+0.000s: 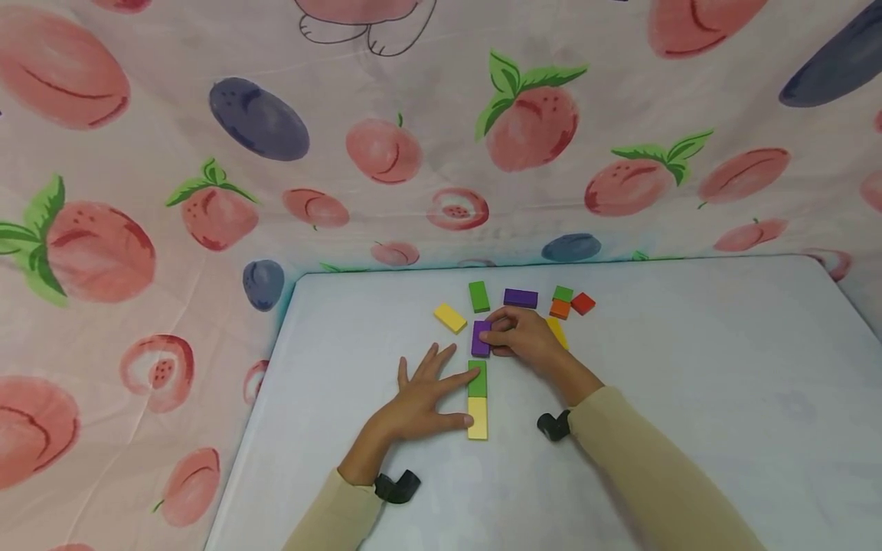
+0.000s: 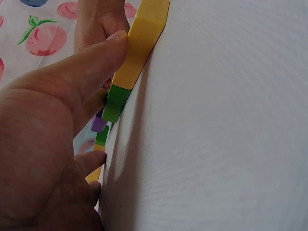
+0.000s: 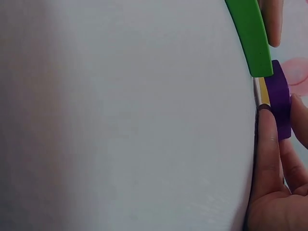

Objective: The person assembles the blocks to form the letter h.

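Note:
My right hand (image 1: 525, 337) pinches a purple block (image 1: 480, 339) between thumb and fingers, just beyond the far end of a short row. That row is a green block (image 1: 478, 380) joined end to end with a pale yellow block (image 1: 478, 419). My left hand (image 1: 416, 399) is spread out beside it, index fingertip on the green block and thumb at the yellow block's side. In the left wrist view the thumb touches the yellow block (image 2: 142, 41). In the right wrist view the purple block (image 3: 278, 103) sits between thumb and fingers, close to the green block's end.
Behind the hands on the white table (image 1: 689, 367) lie a yellow block (image 1: 450, 317), a green block (image 1: 478, 296) and a purple block (image 1: 521, 298). Small green (image 1: 563, 293), orange (image 1: 560, 309) and red (image 1: 583, 304) blocks cluster rightward. My right hand partly hides another yellow block (image 1: 556, 332).

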`<act>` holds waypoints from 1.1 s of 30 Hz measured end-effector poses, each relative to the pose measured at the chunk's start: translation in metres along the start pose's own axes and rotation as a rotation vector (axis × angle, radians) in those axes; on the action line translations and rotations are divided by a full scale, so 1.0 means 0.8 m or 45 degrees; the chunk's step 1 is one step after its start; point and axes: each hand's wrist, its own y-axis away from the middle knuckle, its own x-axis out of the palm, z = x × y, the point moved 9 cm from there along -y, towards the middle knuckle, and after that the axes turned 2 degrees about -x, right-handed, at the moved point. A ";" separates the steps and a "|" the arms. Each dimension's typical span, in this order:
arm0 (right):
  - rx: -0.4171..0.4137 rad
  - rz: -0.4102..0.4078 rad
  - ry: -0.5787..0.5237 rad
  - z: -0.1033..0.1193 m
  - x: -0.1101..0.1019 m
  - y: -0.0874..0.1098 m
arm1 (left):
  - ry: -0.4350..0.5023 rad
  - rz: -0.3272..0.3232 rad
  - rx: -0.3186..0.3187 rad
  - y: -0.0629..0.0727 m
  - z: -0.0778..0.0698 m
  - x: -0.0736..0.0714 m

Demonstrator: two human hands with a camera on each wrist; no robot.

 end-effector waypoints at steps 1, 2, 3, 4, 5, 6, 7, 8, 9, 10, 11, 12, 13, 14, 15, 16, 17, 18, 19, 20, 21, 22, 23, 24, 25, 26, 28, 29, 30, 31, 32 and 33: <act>0.003 -0.001 0.004 0.000 0.000 0.000 | 0.000 -0.002 0.002 0.000 0.000 0.000; 0.008 -0.001 0.005 -0.001 0.000 0.000 | 0.001 -0.005 0.003 0.000 -0.001 -0.001; 0.010 0.001 0.005 -0.001 0.000 0.000 | 0.003 -0.007 0.004 0.000 -0.001 -0.001; 0.010 0.005 0.005 -0.001 0.000 0.000 | 0.006 -0.009 0.005 0.000 -0.001 -0.002; 0.009 0.010 0.000 0.000 0.000 0.001 | 0.005 -0.010 0.008 0.000 -0.001 -0.002; 0.011 0.013 -0.007 0.000 0.000 0.001 | 0.003 -0.009 0.008 0.000 -0.002 -0.002; 0.012 0.017 -0.006 0.001 0.000 0.002 | 0.003 -0.009 0.010 0.000 -0.002 -0.002; 0.013 0.020 -0.005 0.001 0.000 0.002 | 0.002 -0.009 0.010 0.000 -0.002 -0.002; 0.014 0.025 -0.006 0.001 0.000 0.003 | 0.003 -0.008 0.010 0.000 -0.002 -0.002; 0.016 0.029 -0.009 0.001 0.000 0.003 | 0.000 -0.008 0.010 0.000 -0.001 -0.002; 0.018 0.033 -0.015 0.001 0.000 0.003 | -0.004 -0.007 0.009 -0.001 -0.001 -0.002; 0.018 0.039 -0.018 0.001 0.000 0.003 | -0.003 -0.008 0.008 -0.001 -0.001 -0.002; 0.021 0.045 -0.021 0.001 0.000 0.002 | -0.003 -0.009 0.007 -0.001 -0.001 -0.002; 0.025 0.050 -0.032 0.001 0.001 0.002 | -0.003 -0.010 0.006 -0.001 0.000 -0.002; 0.032 0.051 -0.040 0.000 0.001 0.002 | -0.001 -0.009 0.004 -0.001 0.000 -0.001; 0.035 0.056 -0.043 0.000 0.002 0.002 | -0.004 -0.008 0.003 -0.001 0.000 -0.001; 0.039 0.060 -0.045 0.000 0.002 0.002 | -0.003 -0.006 0.003 -0.001 0.000 -0.001; 0.041 0.065 -0.044 0.000 0.002 0.002 | -0.002 -0.004 0.004 -0.001 0.000 -0.001; 0.044 0.068 -0.040 0.000 0.003 0.002 | -0.001 -0.002 0.003 -0.002 0.000 0.000; 0.048 0.068 -0.038 0.000 0.002 0.003 | -0.002 0.000 0.003 -0.002 0.001 0.000; 0.051 0.069 -0.034 0.000 0.002 0.003 | -0.001 0.001 0.004 -0.002 0.000 0.000; 0.049 0.076 -0.030 0.001 0.003 0.003 | -0.001 0.003 0.004 -0.002 0.000 0.000; 0.051 0.077 -0.030 0.001 0.002 0.003 | 0.000 0.003 0.004 -0.001 0.000 0.000; 0.052 0.079 -0.029 0.001 0.003 0.003 | -0.001 0.003 0.004 -0.001 0.000 0.000; 0.054 0.078 -0.027 0.001 0.003 0.003 | -0.001 0.003 0.003 -0.001 0.000 0.001; 0.054 0.078 -0.028 0.001 0.003 0.003 | -0.004 0.003 0.003 -0.001 0.000 0.001; 0.047 0.081 -0.025 0.002 0.004 0.004 | -0.008 0.003 0.000 -0.002 0.001 0.001; 0.048 0.074 -0.024 0.002 0.004 0.004 | -0.011 0.001 -0.001 -0.002 0.001 0.001; 0.047 0.069 -0.020 0.002 0.004 0.004 | -0.010 0.000 -0.001 -0.001 0.001 0.001; 0.047 0.063 -0.014 0.002 0.004 0.004 | -0.011 0.000 -0.001 -0.001 0.002 0.001; 0.047 0.059 -0.010 0.002 0.005 0.004 | -0.012 -0.001 -0.002 -0.001 0.002 0.002; 0.048 0.053 -0.005 0.002 0.005 0.004 | -0.012 -0.002 -0.002 -0.001 0.002 0.002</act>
